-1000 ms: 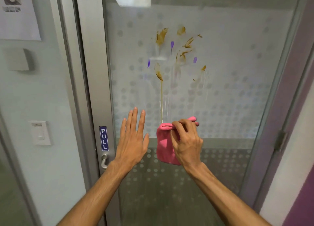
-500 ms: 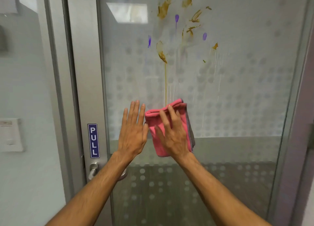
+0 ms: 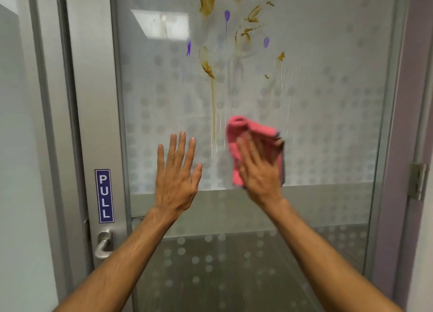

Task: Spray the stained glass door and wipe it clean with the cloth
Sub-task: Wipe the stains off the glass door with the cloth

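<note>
- Right hand point(image 3: 259, 171), fingers spread flat, pressing pink cloth point(image 3: 253, 136) against glass door point(image 3: 328, 100).
- Left hand point(image 3: 177, 173) open, fingers spread.
- Brown stains point(image 3: 207, 3) above.

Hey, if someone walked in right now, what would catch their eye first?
Brown smears and purple drips high on the glass door, with a long brown run trailing down. Below them, the right hand presses a bright pink cloth flat to the glass, and the left hand is spread open beside it.
</note>
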Demonstrator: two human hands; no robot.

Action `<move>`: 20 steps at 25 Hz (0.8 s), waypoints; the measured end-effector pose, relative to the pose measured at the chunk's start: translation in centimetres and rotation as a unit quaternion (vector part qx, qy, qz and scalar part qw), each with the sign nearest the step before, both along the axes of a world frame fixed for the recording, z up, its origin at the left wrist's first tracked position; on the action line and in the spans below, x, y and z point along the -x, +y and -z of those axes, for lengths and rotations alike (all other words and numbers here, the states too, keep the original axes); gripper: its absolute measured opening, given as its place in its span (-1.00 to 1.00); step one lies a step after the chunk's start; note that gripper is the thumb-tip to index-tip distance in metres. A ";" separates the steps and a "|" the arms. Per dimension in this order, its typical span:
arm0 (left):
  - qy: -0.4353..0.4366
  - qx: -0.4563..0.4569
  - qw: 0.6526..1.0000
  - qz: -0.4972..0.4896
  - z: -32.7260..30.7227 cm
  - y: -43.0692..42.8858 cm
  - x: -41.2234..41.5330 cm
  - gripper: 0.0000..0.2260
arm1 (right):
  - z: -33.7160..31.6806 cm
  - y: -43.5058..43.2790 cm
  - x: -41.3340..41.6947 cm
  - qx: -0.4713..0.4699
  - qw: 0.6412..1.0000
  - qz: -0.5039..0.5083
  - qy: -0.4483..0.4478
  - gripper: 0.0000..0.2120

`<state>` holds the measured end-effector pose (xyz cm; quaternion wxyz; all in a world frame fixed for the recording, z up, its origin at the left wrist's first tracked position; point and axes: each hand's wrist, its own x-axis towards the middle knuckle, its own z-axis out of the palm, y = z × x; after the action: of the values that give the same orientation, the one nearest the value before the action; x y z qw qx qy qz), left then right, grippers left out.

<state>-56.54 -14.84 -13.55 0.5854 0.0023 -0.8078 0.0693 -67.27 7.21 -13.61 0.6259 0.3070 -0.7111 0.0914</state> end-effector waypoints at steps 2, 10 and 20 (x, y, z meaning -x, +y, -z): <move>0.002 0.002 1.000 -0.005 -0.6 0.4 0.3 -0.41 | -1.7 3.4 1.4 0.110 0.991 0.028 -0.068 -0.47; 0.020 -0.001 0.999 -0.027 -1.6 -0.2 0.7 -0.40 | 0.2 0.9 0.4 0.389 0.910 -0.003 -0.145 -0.50; 0.061 -0.037 0.997 -0.038 -3.9 -2.5 0.3 -0.46 | -5.7 -9.5 -3.6 -0.036 0.993 -0.106 0.031 -0.43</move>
<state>-56.85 -17.36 -9.65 0.6301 0.0588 -0.7719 0.0610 -63.62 -2.28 -7.89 0.6229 0.4059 -0.6575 0.1221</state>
